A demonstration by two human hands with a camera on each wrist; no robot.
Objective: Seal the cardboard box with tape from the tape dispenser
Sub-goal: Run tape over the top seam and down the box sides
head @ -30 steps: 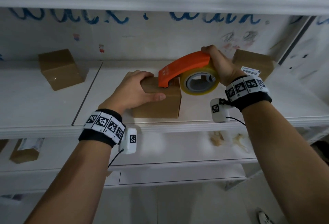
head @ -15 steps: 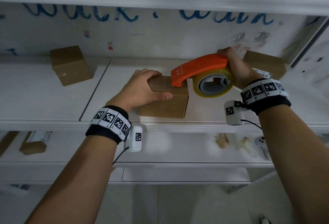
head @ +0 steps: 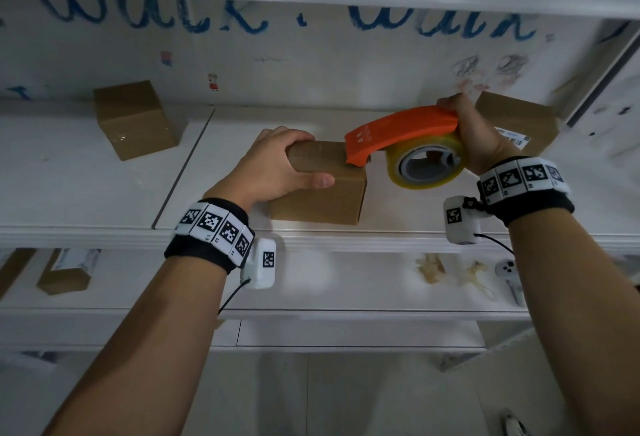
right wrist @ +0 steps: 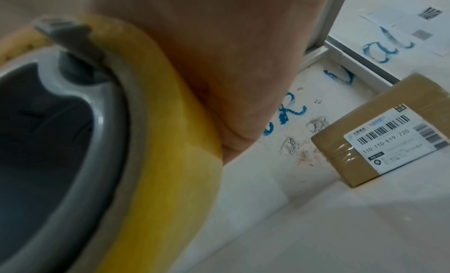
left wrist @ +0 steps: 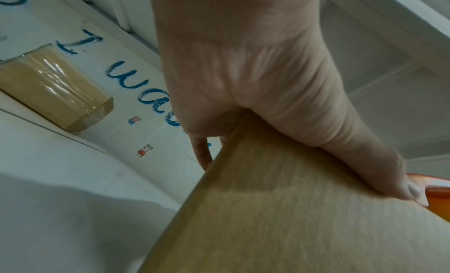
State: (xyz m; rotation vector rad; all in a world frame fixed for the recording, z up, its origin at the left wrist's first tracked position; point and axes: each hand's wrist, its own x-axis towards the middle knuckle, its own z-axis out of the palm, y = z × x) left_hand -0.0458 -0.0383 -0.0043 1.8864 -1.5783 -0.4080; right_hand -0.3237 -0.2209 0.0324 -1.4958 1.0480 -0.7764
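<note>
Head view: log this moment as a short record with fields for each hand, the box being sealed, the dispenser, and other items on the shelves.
left hand: grips the cardboard box from its left side, thumb along the front
right hand: holds the tape dispenser at its rear
cardboard box: rests on the upper shelf near the front edge
tape dispenser: orange nose on the box's top right edge; yellowish tape roll hangs beyond the box's right side
other boxes: plain box at left, labelled box behind the right hand
lower shelf: another labelled box at left
</note>
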